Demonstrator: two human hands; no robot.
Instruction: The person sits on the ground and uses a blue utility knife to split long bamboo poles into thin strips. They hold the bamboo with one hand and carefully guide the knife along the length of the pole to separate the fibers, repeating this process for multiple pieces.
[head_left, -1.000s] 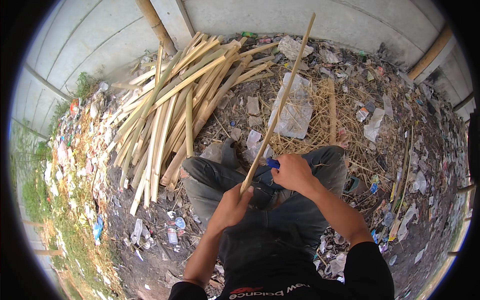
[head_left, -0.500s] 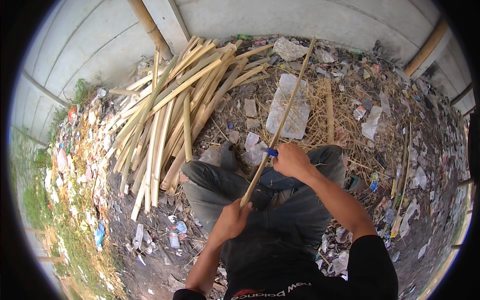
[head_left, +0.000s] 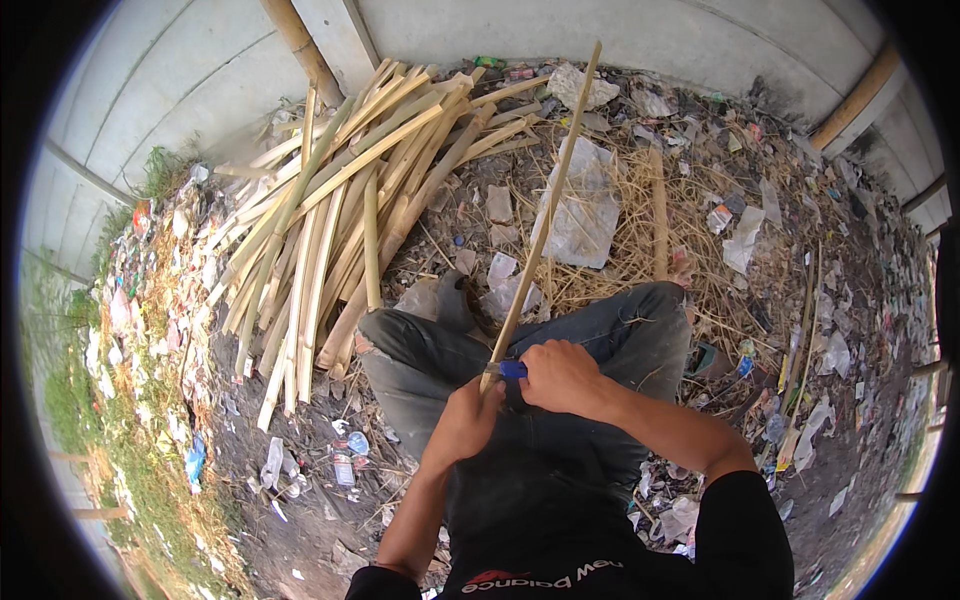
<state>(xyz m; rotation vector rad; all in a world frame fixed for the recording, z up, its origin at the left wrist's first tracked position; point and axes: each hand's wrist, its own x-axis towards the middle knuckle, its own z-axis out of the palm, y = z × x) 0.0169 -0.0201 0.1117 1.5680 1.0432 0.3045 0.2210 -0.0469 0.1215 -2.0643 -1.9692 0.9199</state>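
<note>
A long, thin bamboo strip (head_left: 543,215) slants up and away from my lap, its far end reaching toward the wall. Its near end is gripped in my left hand (head_left: 467,420), fingers wrapped round it. My right hand (head_left: 560,377) is closed on a blue-handled knife (head_left: 512,370), whose small blade lies against the strip just above my left hand. Most of the blade is too small or hidden to make out. Both hands are close together over my crossed legs (head_left: 420,355).
A heap of split bamboo strips (head_left: 370,240) lies to the left. Ahead are a crumpled clear plastic sheet (head_left: 580,215), dry shavings (head_left: 625,265) and another bamboo piece (head_left: 659,215). Litter covers the ground. A grey wall (head_left: 640,35) with bamboo posts (head_left: 303,50) stands behind.
My right hand has drawn the knife down along the strip toward my left hand. The strip's far end has tipped slightly left and up in the view.
</note>
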